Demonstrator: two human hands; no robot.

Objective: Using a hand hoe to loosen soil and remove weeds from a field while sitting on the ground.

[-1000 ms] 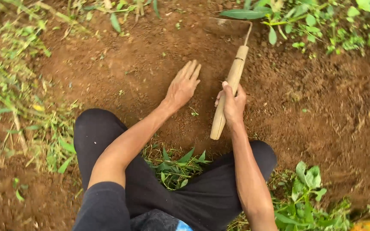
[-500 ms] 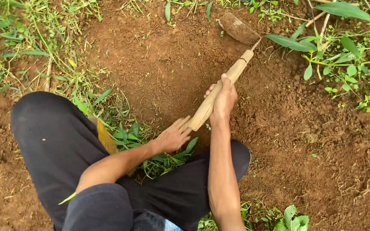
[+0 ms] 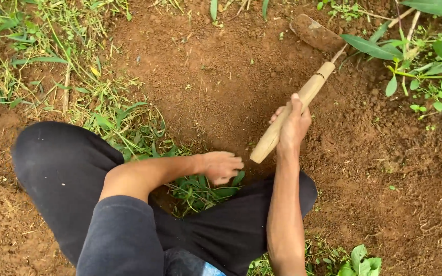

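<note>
Seen from above, a person sits cross-legged on bare reddish soil, working with a small hand hoe [image 3: 295, 110]. Compared with half a second ago, the left hand [image 3: 221, 166] has slid further toward the hoe's butt end, and now lies palm down on a clump of green weeds [image 3: 200, 189] between the knees, fingers together and curled over the leaves. The right hand [image 3: 292, 125] has kept its grip, fingers wrapped tightly around the middle of the pale wooden handle, thumb up along it. The handle's butt end sits just beside the left fingertips; the muddy blade [image 3: 315, 33] points away, well beyond the hoe's gripped middle, near leafy plants [image 3: 425, 66].
</note>
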